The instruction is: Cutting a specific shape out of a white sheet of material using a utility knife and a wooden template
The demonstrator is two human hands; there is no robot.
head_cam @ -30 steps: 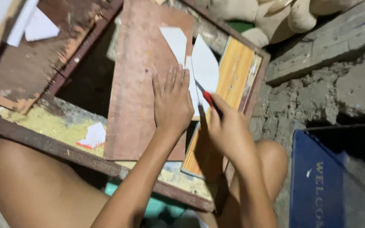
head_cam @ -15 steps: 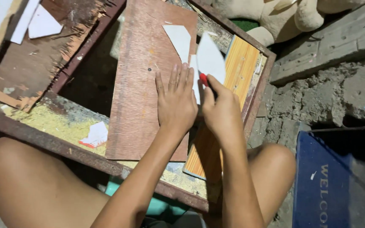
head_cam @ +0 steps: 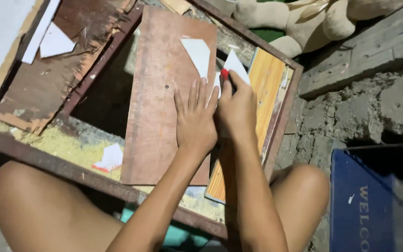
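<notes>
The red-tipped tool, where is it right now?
The red-tipped tool is in the right hand, upper middle of the head view, beside the left hand on the brown board.

Two hands (head_cam: 196, 120), five white pieces (head_cam: 197, 53) (one red-edged), one plush toy (head_cam: 299, 21).

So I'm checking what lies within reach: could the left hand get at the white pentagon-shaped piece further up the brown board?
Probably yes. The left hand lies flat on the brown board, fingers pointing toward the white piece, with only bare board between them. The right hand, holding a red-tipped tool, sits beside that path, not across it.
</notes>
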